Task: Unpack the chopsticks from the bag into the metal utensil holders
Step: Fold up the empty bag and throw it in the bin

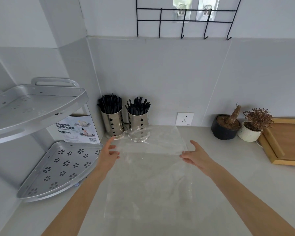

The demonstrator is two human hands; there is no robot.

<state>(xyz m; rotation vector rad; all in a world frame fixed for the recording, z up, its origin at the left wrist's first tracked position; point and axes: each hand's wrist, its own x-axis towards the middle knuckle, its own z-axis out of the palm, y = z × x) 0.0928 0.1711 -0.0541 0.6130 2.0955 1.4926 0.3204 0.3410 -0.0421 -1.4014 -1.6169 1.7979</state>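
Two shiny metal utensil holders stand side by side against the back wall, the left holder (113,124) and the right holder (138,123), each packed with several black chopsticks (110,103). A clear plastic bag (150,169) is stretched flat above the counter in front of them, and I see nothing inside it. My left hand (109,155) pinches the bag's left edge. My right hand (195,155) pinches its right edge. The bag's far end overlaps the base of the right holder in view.
A two-tier silver corner rack (41,106) stands at the left, with a product box (77,128) behind it. A wall socket (184,118), a black plant pot (226,128), a white pot (249,132) and a wooden tray (284,142) sit at the right. A black wire hook rack (184,21) hangs above.
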